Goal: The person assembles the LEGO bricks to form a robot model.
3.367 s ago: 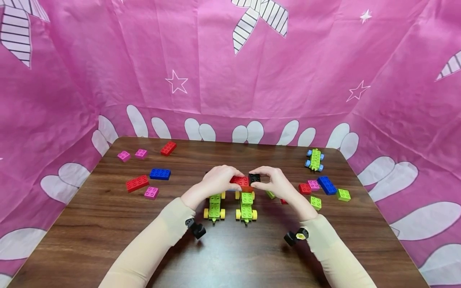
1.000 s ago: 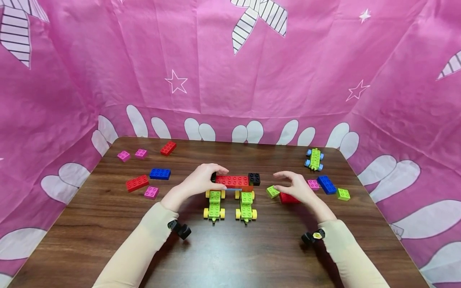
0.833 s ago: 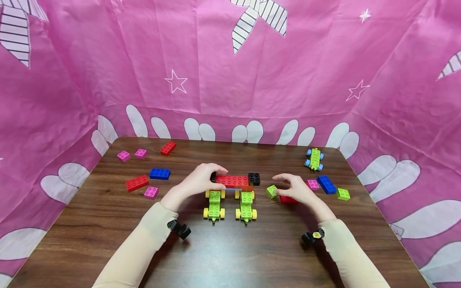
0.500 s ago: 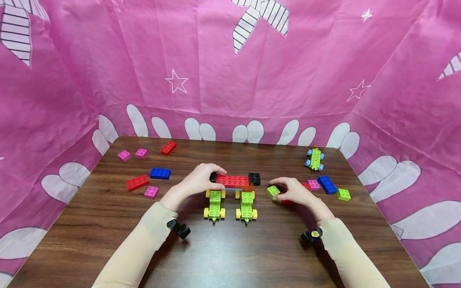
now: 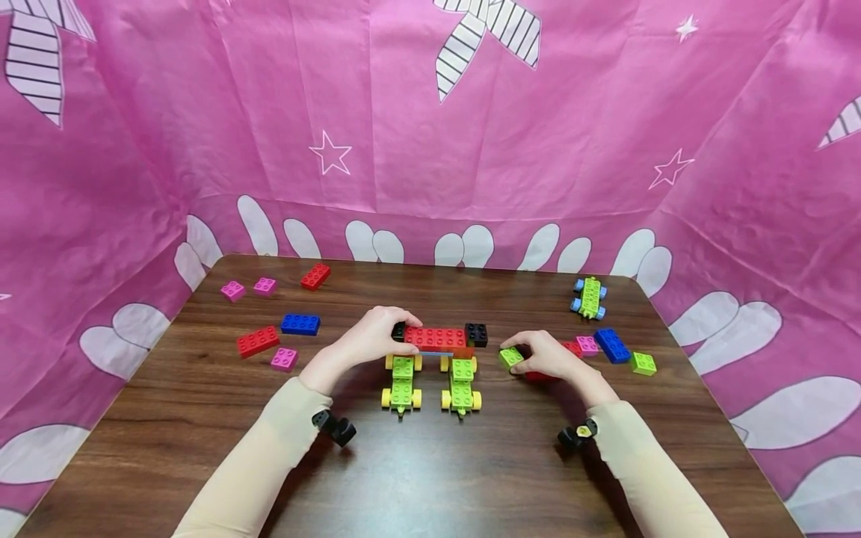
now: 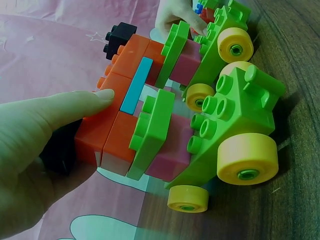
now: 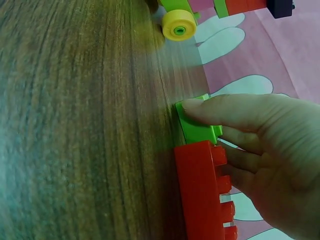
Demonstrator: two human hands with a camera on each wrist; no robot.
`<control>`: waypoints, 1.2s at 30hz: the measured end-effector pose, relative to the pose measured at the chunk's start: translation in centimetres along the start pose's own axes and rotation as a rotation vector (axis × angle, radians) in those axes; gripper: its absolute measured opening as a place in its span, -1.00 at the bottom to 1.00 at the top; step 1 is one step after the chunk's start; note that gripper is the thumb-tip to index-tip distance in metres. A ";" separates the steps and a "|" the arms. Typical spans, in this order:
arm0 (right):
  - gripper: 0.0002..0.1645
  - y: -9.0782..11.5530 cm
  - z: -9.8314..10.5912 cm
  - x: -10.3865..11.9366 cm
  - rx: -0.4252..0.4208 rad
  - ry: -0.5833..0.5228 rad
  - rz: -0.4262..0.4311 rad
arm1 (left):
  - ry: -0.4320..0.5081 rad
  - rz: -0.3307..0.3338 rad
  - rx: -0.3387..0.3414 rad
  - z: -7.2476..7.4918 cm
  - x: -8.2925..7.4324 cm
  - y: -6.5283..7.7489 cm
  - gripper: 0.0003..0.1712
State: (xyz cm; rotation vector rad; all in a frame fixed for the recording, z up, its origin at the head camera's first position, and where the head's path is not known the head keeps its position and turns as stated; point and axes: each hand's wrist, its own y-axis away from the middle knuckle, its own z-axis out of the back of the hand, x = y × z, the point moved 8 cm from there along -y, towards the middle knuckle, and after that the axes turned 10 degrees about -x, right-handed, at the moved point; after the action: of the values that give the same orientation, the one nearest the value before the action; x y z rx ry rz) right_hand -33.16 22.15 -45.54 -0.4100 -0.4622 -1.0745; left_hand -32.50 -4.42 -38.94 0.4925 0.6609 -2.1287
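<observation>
My left hand [image 5: 368, 336] grips the left end of a toy brick structure, its thumb against the front of the long red top [image 5: 437, 338]. Black bricks [image 5: 476, 335] sit at both ends of that top; the left one is mostly covered by the hand. Two lime-green wheeled bases [image 5: 402, 390] with yellow wheels carry the structure, with pink bricks [image 6: 172, 150] and green bricks [image 6: 156, 132] between. To the right, my right hand [image 5: 548, 356] pinches a small lime-green brick [image 7: 197, 125] at the table surface. A long red brick [image 7: 200, 192] lies right beside it, partly under the hand.
Loose pink bricks [image 5: 284, 359], red bricks [image 5: 258, 341] and a blue brick [image 5: 300, 323] lie at the left. Another blue brick [image 5: 612, 345] and a green brick [image 5: 643, 363] lie at the right. A green base with blue wheels [image 5: 590, 297] stands at the back right.
My right hand has left the structure's right end, moved right and closed its fingers on the small green brick. My left hand has shifted left along the red top to its end.
</observation>
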 end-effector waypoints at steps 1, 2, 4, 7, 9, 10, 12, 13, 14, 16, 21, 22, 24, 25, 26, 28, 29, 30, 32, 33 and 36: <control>-0.55 0.0 0.0 0.1 -0.001 0.004 0.002 | -0.001 0.000 0.001 0.0 0.0 0.0 -0.54; -0.55 0.0 0.1 0.1 -0.005 0.007 0.003 | -0.001 0.000 0.001 0.0 0.0 0.0 -0.55; -0.56 0.0 0.2 0.2 -0.017 0.002 0.006 | -0.002 -0.002 0.000 0.0 0.0 0.0 -0.55; -0.57 -0.1 0.5 0.3 -0.059 -0.023 0.020 | -0.008 -0.001 -0.001 0.1 0.1 0.0 -0.55; -0.58 -0.2 0.7 0.3 -0.096 -0.036 0.036 | -0.009 0.001 -0.001 0.1 0.1 0.0 -0.55; -0.58 -0.2 0.9 0.3 -0.113 -0.046 0.039 | -0.008 0.002 -0.002 0.2 0.1 0.0 -0.55; -0.58 -0.4 1.2 0.4 -0.146 -0.057 0.040 | -0.005 0.005 -0.003 0.3 0.1 0.1 -0.54; -0.58 -0.4 1.4 0.5 -0.161 -0.065 0.035 | -0.002 0.006 -0.003 0.3 0.1 0.1 -0.54; -0.57 -0.5 1.6 0.6 -0.178 -0.074 0.030 | 0.000 0.008 -0.005 0.4 0.1 0.1 -0.54; -0.56 -0.8 2.2 0.9 -0.215 -0.089 0.022 | 0.004 0.014 -0.005 0.4 0.1 0.1 -0.53; -0.55 -1.3 3.6 1.6 -0.304 -0.112 0.001 | 0.008 0.042 -0.004 0.4 0.5 0.1 -0.51; -0.55 -1.4 3.8 1.7 -0.314 -0.120 -0.004 | 0.007 0.045 -0.004 0.3 0.6 0.0 -0.51; -0.54 -1.6 4.2 2.1 -0.331 -0.137 -0.014 | 0.002 0.046 -0.003 0.3 0.7 0.0 -0.52; -0.54 -1.7 4.4 2.3 -0.339 -0.146 -0.013 | 0.000 0.045 -0.002 0.3 0.7 0.0 -0.53; -0.54 -1.8 4.5 2.5 -0.346 -0.153 -0.012 | -0.004 0.044 -0.002 0.3 0.7 0.1 -0.54; -0.54 -2.0 4.8 3.1 -0.360 -0.171 -0.006 | -0.007 0.043 0.002 0.2 0.8 0.1 -0.55; -0.54 -2.1 5.0 3.4 -0.369 -0.179 0.002 | -0.008 0.041 0.003 0.2 0.7 0.1 -0.55; -0.55 -2.2 5.2 3.7 -0.378 -0.184 0.010 | -0.009 0.042 0.005 0.2 0.8 0.1 -0.55; -0.56 -2.4 5.5 4.4 -0.400 -0.194 0.026 | -0.009 0.044 0.006 0.2 0.8 0.1 -0.55; -0.56 -2.5 5.7 4.7 -0.411 -0.194 0.035 | -0.006 0.046 0.007 0.2 0.8 0.1 -0.56; -0.58 -2.9 6.1 5.8 -0.437 -0.200 0.051 | -0.004 0.051 0.008 0.2 0.9 0.1 -0.56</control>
State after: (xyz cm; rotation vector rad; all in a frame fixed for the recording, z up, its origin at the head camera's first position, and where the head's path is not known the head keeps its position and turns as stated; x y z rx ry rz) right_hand -34.42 19.91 -37.06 -0.9167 -0.3881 -1.0882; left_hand -32.91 -5.13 -39.30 0.5043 0.6322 -2.0847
